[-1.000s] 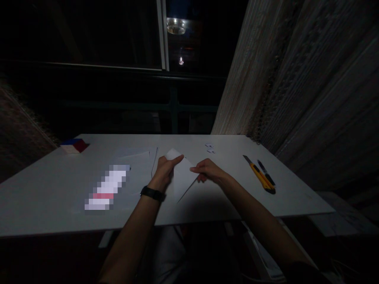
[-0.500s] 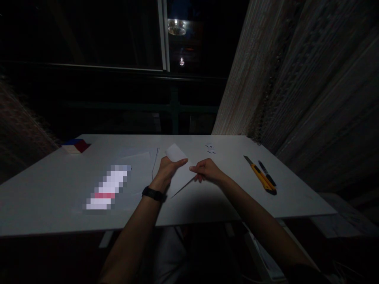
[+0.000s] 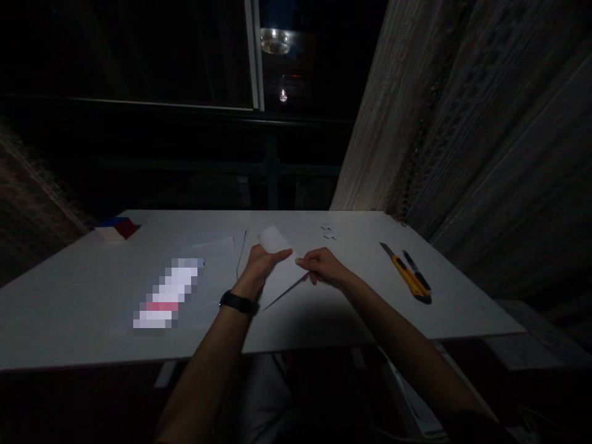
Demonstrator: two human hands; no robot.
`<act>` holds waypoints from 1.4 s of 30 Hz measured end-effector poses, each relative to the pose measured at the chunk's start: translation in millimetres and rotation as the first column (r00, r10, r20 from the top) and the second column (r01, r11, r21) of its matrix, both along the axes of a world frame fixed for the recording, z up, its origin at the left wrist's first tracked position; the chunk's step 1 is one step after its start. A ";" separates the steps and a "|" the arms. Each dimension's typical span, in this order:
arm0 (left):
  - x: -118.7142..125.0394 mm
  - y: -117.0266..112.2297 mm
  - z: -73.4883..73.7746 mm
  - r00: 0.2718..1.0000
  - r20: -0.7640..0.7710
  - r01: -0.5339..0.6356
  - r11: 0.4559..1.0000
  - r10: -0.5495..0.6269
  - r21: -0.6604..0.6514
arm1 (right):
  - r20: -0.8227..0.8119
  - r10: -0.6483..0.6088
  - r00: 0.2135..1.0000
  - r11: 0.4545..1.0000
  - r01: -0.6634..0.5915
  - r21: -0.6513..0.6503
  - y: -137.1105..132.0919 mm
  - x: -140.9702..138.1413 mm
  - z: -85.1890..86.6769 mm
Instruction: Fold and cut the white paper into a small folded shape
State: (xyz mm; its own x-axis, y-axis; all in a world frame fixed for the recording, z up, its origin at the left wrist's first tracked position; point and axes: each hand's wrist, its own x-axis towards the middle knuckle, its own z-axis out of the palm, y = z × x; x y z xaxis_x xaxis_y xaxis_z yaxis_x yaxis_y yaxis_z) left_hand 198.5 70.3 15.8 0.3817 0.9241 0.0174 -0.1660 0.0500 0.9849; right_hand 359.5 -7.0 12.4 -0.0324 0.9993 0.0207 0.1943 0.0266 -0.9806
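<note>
A white sheet of paper [image 3: 280, 274] is held between both hands over the middle of the table, its lower right edge lifted and casting a shadow. My left hand [image 3: 261, 264] grips its left side, thumb stretched across the top face. On the right side, my right hand [image 3: 322, 266] pinches the paper's edge between thumb and fingers. The fingertips under the sheet are partly hidden. More white paper [image 3: 215, 262] lies flat just left of my left hand, beside a blurred-out bright rectangle [image 3: 169, 293].
A yellow box cutter [image 3: 407, 274] with its blade out and a dark marker [image 3: 416, 270] lie on the right of the white table [image 3: 92, 308]. Small marked paper pieces [image 3: 328, 232] sit farther back. A blue, red and white block [image 3: 116, 228] stands at the far left.
Both hands keep hold of the paper in nearly the same place. Its lower right edge has shifted very slightly; the view has moved a little.
</note>
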 end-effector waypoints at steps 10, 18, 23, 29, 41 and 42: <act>0.9 -5.6 2.4 0.998 0.034 0.053 0.995 -0.051 -0.082 | -0.015 -0.116 0.993 0.992 0.116 0.040 4.0 0.1 -8.2; 0.9 -1.5 -0.7 0.999 -0.035 0.023 0.992 -0.028 -0.122 | 0.027 -0.010 1.000 1.000 0.009 0.004 1.4 -1.1 -5.0; -0.8 -1.8 -2.3 0.993 -0.056 0.094 0.981 -0.104 -0.170 | -0.081 -0.074 0.994 0.995 0.068 -0.073 2.9 -0.6 -3.5; -0.6 -2.2 -1.2 0.971 -0.097 0.195 0.961 -0.217 -0.194 | -0.175 -0.176 0.969 0.979 0.154 -0.136 6.1 1.0 -3.9; -3.5 -4.9 6.4 0.935 -0.152 0.284 0.934 -0.320 -0.218 | -0.422 -0.113 0.899 0.977 0.023 -0.213 2.4 -1.0 0.5; -3.5 -4.8 6.1 0.934 -0.157 0.283 0.933 -0.321 -0.223 | -0.425 -0.099 0.900 0.979 0.011 -0.205 2.7 -0.3 -0.1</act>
